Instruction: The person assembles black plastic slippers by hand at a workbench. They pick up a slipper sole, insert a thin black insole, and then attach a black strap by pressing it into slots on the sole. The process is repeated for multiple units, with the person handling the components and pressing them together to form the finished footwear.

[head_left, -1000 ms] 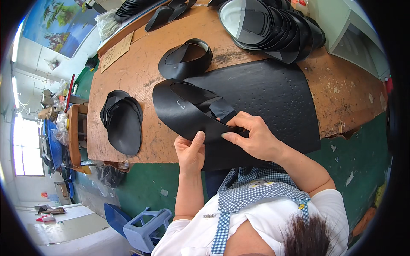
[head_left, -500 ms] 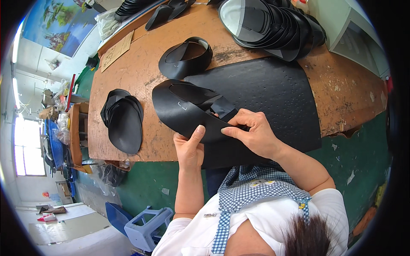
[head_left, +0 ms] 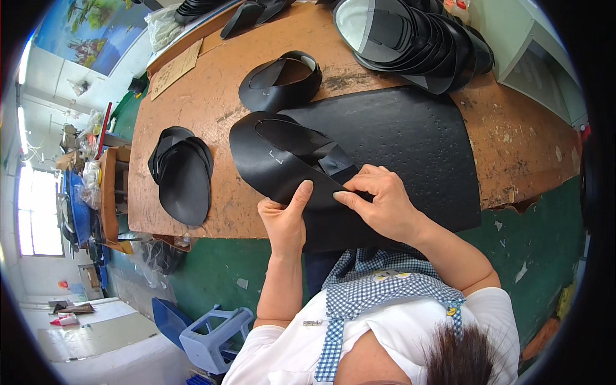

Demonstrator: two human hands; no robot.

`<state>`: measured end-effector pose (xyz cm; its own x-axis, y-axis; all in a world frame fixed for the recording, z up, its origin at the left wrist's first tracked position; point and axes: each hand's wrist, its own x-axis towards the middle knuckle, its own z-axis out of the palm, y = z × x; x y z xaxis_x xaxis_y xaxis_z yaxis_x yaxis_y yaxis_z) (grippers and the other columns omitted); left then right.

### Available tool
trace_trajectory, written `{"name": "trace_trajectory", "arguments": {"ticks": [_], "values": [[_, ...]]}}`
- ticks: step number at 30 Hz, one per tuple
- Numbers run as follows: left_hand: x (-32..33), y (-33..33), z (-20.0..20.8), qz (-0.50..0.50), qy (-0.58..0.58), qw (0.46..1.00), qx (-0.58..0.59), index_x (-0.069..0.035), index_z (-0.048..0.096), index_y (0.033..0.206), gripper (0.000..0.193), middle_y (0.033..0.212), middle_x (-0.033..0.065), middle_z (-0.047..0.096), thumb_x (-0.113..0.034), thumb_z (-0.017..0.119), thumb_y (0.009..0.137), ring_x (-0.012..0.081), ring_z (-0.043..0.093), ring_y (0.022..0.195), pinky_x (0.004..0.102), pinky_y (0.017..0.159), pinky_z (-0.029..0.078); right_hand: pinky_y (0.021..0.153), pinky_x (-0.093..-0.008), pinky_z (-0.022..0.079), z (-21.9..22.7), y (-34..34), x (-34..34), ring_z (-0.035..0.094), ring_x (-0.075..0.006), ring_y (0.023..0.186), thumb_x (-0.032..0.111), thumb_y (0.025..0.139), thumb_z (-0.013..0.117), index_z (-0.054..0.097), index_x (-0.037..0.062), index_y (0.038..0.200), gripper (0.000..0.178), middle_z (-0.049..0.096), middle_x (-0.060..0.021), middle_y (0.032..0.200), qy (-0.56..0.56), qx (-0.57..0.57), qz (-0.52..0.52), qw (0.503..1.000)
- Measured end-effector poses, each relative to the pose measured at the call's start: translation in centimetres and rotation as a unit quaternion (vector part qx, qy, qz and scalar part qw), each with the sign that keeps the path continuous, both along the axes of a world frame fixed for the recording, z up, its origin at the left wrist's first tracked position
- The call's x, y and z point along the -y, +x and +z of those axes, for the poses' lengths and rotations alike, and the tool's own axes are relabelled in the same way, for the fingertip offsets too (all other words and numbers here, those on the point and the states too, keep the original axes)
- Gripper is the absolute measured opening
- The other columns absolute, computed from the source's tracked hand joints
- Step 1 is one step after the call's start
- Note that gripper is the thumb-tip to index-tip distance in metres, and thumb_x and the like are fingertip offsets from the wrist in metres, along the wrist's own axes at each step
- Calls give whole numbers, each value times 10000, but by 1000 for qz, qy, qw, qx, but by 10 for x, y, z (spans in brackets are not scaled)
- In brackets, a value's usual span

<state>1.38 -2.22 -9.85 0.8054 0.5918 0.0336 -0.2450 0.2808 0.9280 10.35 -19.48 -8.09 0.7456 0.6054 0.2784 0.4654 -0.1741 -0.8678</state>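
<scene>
A black leather shoe upper (head_left: 273,157), curved into an open loop, is held between my hands above a black mat. My left hand (head_left: 285,215) grips its near edge, thumb on top and fingers hidden beneath. At its right end my right hand (head_left: 382,199) pinches the edge between thumb and fingers. A black strap-like piece (head_left: 337,162) shows inside the opening. Just beyond lies another black shoe upper (head_left: 276,86) on the table. Several flat black shoe pieces (head_left: 184,183) are stacked at the left.
The black mat (head_left: 417,147) covers part of the brown wooden table (head_left: 224,70). A large pile of black uppers (head_left: 410,45) stands at the far right, beside a pale cabinet (head_left: 539,64). Cardboard (head_left: 176,70) lies at the far left edge. A blue-grey stool (head_left: 215,337) stands on the floor.
The upper stays in both hands, its left end raised slightly. My fingers have barely shifted, and the whole view has moved a little.
</scene>
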Motion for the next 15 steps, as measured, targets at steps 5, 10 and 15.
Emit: {"name": "trace_trajectory", "arguments": {"ticks": [5, 10, 15], "values": [[13, -8, -3, -18, -17, 1000, -11, 7, 745, 1022, 142, 1021, 73, 750, 4, 789, 888, 136, 700, 914, 284, 851, 563, 631, -375, 458, 12, 2, -4, 570, -211, 658, 228, 902, 772, 758, -7, 873, 237, 661, -109, 760, -43, -83, 1, 996], [2, -10, 5, -31, -126, 992, 4, 12, 709, 1097, 214, 1043, 87, 737, -2, 777, 894, 164, 711, 921, 316, 852, 584, 573, -349, 432, 8, 1, -1, 544, -166, 617, 219, 914, 771, 756, -19, 890, 240, 631, -96, 734, -17, -180, 43, 983], [-16, -14, 1, -95, -96, 991, -11, 42, 640, 1212, 320, 1147, 122, 704, -79, 735, 931, 212, 704, 1029, 377, 906, 588, 584, -341, 443, 2, 0, -2, 570, -160, 643, 195, 907, 771, 763, -16, 911, 211, 643, -92, 734, 1, -126, 40, 991]]}}
